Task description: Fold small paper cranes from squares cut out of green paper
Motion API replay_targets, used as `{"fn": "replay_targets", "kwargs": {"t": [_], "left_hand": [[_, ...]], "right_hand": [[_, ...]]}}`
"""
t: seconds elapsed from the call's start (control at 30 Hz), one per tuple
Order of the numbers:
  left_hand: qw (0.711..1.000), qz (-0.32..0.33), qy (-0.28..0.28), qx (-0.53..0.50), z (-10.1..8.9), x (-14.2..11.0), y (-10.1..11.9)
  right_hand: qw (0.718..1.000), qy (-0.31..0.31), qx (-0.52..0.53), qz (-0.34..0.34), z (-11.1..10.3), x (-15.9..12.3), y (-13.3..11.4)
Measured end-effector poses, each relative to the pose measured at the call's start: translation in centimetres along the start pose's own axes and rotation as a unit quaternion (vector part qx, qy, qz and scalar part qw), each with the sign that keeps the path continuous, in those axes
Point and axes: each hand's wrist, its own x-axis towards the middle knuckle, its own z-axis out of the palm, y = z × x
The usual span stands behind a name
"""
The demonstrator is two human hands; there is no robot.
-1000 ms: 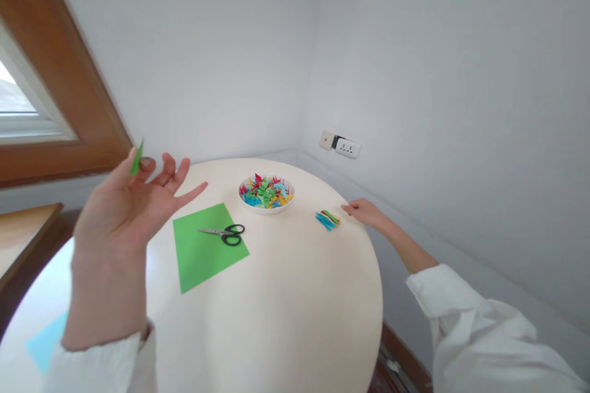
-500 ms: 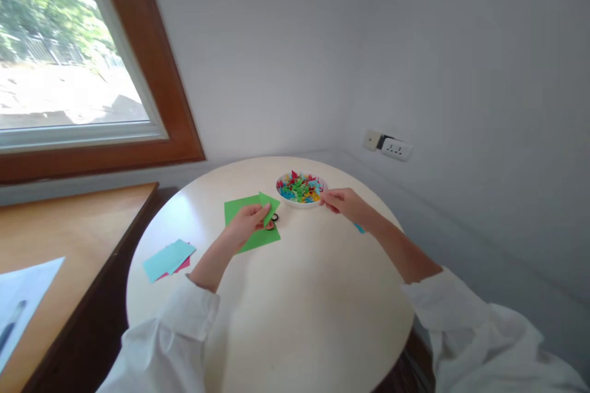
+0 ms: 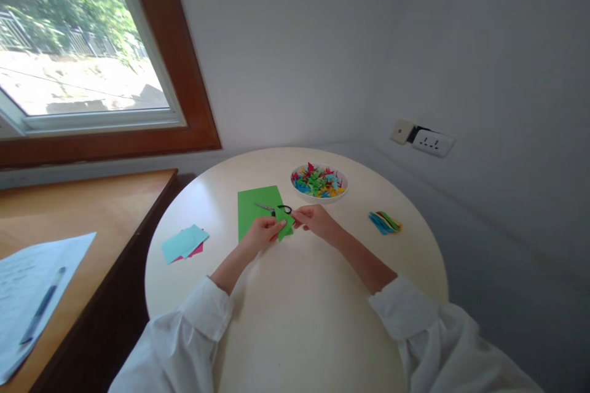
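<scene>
My left hand (image 3: 261, 232) and my right hand (image 3: 312, 220) meet over the round cream table (image 3: 295, 313), both pinching a small green paper piece (image 3: 285, 225). Just beyond them lies a green paper sheet (image 3: 255, 209) with black-handled scissors (image 3: 275, 209) on it. A white bowl (image 3: 319, 183) full of small coloured folded papers stands behind the scissors. Both arms wear white sleeves.
Blue and pink paper sheets (image 3: 185, 242) lie at the table's left. A little bundle of coloured strips (image 3: 385, 221) lies at the right. A wooden ledge (image 3: 69, 227) with a white paper and pen (image 3: 41, 304) is at left, under a window. A wall socket (image 3: 431, 141) is at right.
My left hand came down from the air to the table with the green piece. My right hand moved left from the table's edge and joined it on the piece. The view swung left.
</scene>
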Motion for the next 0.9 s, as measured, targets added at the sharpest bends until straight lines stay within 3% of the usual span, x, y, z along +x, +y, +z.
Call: {"fn": "replay_targets", "kwargs": {"t": [0.43, 0.67, 0.9], "left_hand": [[0.997, -0.069, -0.014, 0.017, 0.3, -0.9, -0.1], [0.994, -0.078, -0.012, -0.082, 0.7, -1.5, 0.2], [0.988, -0.088, -0.033, -0.124, 0.3, -2.0, 0.8]], "right_hand": [[0.997, 0.009, 0.005, -0.076, 0.9, -0.9, 2.4], [0.982, 0.057, -0.103, -0.150, 1.4, -2.6, 1.4], [0.983, 0.040, -0.071, -0.165, 1.9, -3.4, 1.0]]}}
